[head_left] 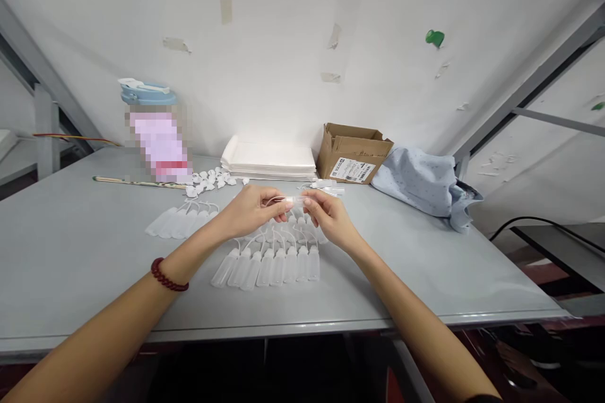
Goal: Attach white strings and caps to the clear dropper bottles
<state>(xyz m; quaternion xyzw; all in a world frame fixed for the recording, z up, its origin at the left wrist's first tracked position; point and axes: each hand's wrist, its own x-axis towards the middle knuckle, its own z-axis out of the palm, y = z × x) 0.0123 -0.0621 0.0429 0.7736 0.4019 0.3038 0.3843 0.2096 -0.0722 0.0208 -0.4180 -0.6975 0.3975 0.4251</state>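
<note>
Both hands meet over the middle of the grey table (85,245). My left hand (253,209) and my right hand (328,214) pinch the two ends of one small clear plastic bottle (293,200), held level between the fingertips. A thin looped strap shows at its left end. Right below the hands lies a row of several clear squeeze bottles (269,264) with tethered caps. A second row of several such bottles (182,219) lies to the left. A dark red bead bracelet (166,276) circles my left wrist.
Small white caps (210,179) lie scattered behind the bottles. A stack of white sheets (269,159), an open cardboard box (352,152) and a light blue cloth (420,184) line the back. A blue-lidded jug (151,132) stands back left, beside a long thin stick (137,182).
</note>
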